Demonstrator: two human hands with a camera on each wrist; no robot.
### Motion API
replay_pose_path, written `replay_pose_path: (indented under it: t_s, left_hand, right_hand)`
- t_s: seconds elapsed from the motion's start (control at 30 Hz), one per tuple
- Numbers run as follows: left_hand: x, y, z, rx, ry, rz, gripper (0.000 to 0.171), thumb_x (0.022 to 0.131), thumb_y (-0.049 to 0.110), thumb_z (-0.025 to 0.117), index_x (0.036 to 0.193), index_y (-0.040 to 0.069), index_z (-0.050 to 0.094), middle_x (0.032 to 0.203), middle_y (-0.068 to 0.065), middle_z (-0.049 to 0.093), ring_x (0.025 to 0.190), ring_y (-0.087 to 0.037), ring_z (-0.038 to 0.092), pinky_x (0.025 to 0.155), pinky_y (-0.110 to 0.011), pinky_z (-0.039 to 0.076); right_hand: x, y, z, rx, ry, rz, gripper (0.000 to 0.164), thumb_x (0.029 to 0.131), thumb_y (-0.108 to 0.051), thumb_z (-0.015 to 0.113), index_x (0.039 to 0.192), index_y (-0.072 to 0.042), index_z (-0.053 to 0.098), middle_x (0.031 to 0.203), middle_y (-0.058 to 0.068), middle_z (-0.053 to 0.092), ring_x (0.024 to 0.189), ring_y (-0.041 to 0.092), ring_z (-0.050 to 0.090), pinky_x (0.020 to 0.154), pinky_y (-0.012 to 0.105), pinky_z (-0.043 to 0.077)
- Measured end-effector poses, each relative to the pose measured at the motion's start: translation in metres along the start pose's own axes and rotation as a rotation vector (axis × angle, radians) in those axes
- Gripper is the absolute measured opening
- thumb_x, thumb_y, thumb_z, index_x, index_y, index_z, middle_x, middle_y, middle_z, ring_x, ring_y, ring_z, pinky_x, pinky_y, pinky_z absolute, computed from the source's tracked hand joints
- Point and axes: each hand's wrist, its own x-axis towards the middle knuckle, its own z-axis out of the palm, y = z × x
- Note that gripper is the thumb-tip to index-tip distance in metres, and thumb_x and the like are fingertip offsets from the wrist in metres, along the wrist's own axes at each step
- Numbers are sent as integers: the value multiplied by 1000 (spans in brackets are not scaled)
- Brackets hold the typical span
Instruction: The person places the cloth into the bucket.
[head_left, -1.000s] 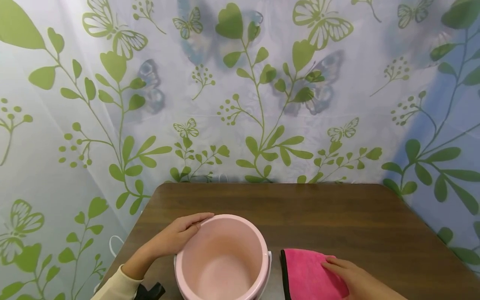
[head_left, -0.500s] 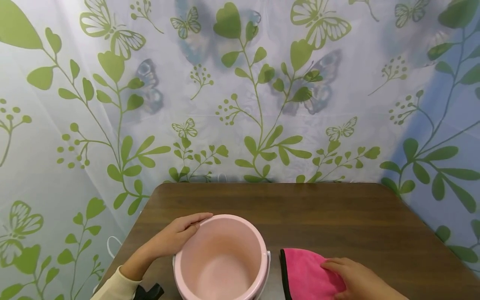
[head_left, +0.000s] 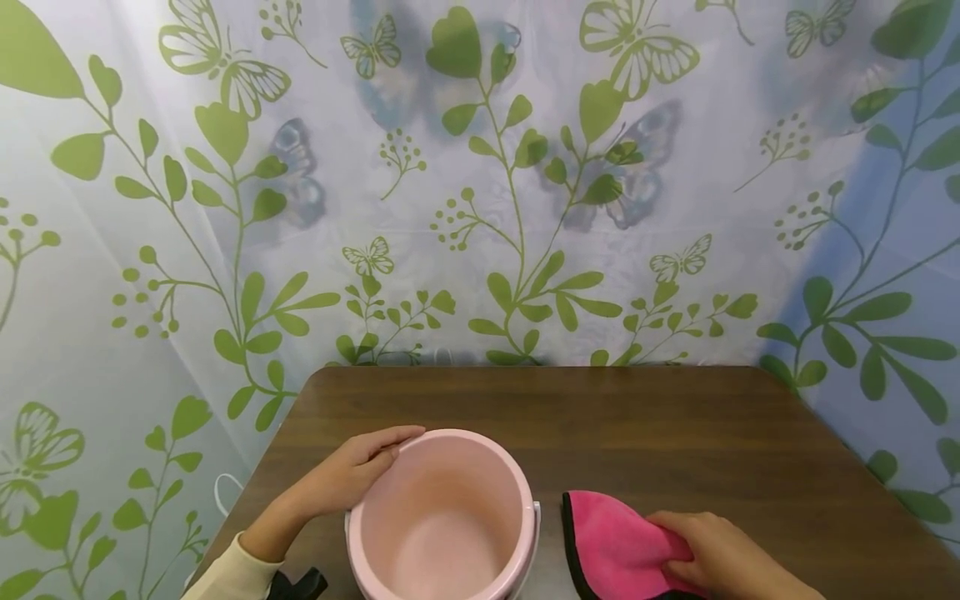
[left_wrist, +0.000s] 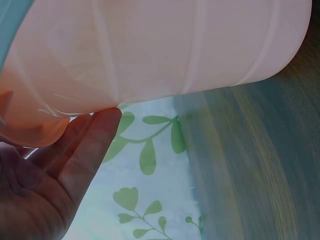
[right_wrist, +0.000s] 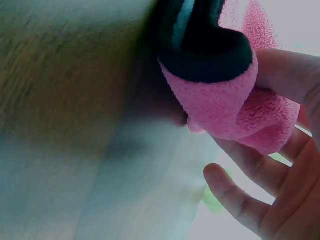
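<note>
- Cloth (head_left: 611, 542): one, pink with dark edging, on the near right part of the table (head_left: 675, 425), just right of the bucket (head_left: 442, 517); near corner lifted off the wood and bunched.
- Bucket: one, pale pink, upright, nothing seen inside, at the near left of the table; small gap between it and the cloth.
- Table: one, dark wood grain, rounded far corners; far half bare.
- Curtain (head_left: 480, 183): white, printed with green leaves and butterflies, hanging behind and to both sides of the table.
- White cord (head_left: 225, 492) looping off the left table edge; small black object (head_left: 300, 582) at the bottom edge beside the left sleeve (head_left: 232, 573).
- Nothing lying between either hand and the item it touches.
- Left hand (head_left: 348, 475): fingers fairly straight, laid along the bucket's left rim and outer wall; wrist view shows fingertips (left_wrist: 102, 127) flat against the wall, not curled round it.
- Right hand (head_left: 708, 558): on the right end of the cloth; wrist view shows thumb and fingers (right_wrist: 280, 75) pinching a fold of pink pile with the dark hem, remaining fingers loose below.
</note>
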Motion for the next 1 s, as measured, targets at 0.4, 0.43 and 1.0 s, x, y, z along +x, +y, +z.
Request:
replay_pose_path:
  t_s: [0.4,0.43,1.0]
  left_hand:
    - [0,2,0,5,7,-10,38,109,13,46,145,5,56,139,-8,61,117,-19,59,91,-28,49]
    - [0,2,0,4,7,-10,38,109,13,46,145,5,56,139,-8,61,117,-18,59,91,-27,49]
    - [-2,2,1,-25,6,-16,38,110,14,46,146,6,55,140,-9,60,117,-21,60,90,-28,51]
  right_hand:
    - [4,-18,-21,-79,113,-64,39,81,-22,86,117,-14,73,97,-16,69,79,-2,57,66,28,53]
    - [5,-20,-25,-74,105,-53,39,81,-22,86,117,-14,73,98,-16,69,79,-2,57,66,28,53]
    - [23,-42,-69,-120,214,-152,40,80,-15,87,117,-13,72,96,-17,68,73,-3,53,60,24,48]
